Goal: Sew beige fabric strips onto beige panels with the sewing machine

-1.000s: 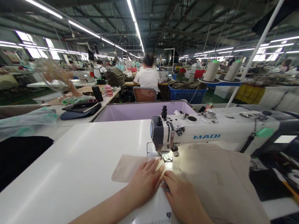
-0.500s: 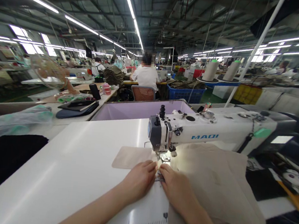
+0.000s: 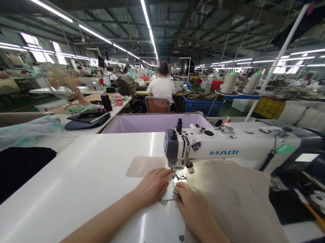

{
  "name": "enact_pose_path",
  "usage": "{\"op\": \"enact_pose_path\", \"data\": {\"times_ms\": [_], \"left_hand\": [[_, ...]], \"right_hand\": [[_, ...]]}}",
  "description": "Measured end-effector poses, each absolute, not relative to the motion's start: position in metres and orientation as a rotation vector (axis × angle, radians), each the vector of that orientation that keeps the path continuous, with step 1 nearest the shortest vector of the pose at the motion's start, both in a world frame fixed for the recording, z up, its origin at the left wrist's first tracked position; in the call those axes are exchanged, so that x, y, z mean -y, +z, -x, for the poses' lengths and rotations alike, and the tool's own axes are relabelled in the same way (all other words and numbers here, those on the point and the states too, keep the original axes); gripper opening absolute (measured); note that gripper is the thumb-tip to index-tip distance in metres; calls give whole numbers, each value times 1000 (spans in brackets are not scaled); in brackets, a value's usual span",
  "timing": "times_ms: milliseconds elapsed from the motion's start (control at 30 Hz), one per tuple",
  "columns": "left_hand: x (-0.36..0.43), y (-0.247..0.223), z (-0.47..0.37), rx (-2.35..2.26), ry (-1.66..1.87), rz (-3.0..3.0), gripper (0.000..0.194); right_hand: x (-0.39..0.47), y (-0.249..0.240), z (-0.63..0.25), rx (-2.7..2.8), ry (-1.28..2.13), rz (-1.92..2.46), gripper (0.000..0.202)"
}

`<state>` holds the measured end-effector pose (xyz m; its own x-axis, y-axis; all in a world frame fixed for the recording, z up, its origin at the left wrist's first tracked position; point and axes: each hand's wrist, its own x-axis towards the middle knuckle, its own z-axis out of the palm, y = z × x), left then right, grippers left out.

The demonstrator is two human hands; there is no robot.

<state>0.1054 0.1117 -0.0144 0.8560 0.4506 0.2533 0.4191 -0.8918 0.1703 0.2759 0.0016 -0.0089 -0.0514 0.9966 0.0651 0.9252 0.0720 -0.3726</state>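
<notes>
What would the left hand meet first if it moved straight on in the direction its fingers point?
Probably the presser foot of the sewing machine. The left hand lies flat on the beige cloth, fingers aimed at the needle area, though depth is hard to judge.

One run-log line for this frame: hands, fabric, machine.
left hand: flat on beige fabric piece | right hand: pressing beige fabric stack | white sewing machine: presser foot just beyond fingertips

Garment factory: sewing machine (image 3: pixel 206 149) rows, fabric.
</notes>
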Motion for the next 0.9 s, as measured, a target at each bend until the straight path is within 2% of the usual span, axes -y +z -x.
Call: {"op": "enact_pose_path", "data": {"times_ms": [200, 300, 367, 433, 733, 900], "left_hand": [[-105, -14, -105, -838, 378, -2956, 37], [-89, -4, -112, -949, 236, -2956, 26], [-76, 0, -116, -909, 179, -2932, 16], [-66, 1, -118, -809, 185, -2915, 13], [-67, -8, -106, -661, 399, -2835, 21], [-65, -16, -104, -676, 445, -2869, 31]], "right_hand": [[2, -9, -275, 2034, 358, 1928, 24], [5, -8, -276, 2012, 369, 1946, 27], [8, -8, -276, 2000, 369, 1937, 28], [12, -8, -276, 2007, 379, 1922, 30], [18, -10, -274, 2071, 384, 1961, 31], [18, -9, -274, 2074, 373, 1948, 33]]}}
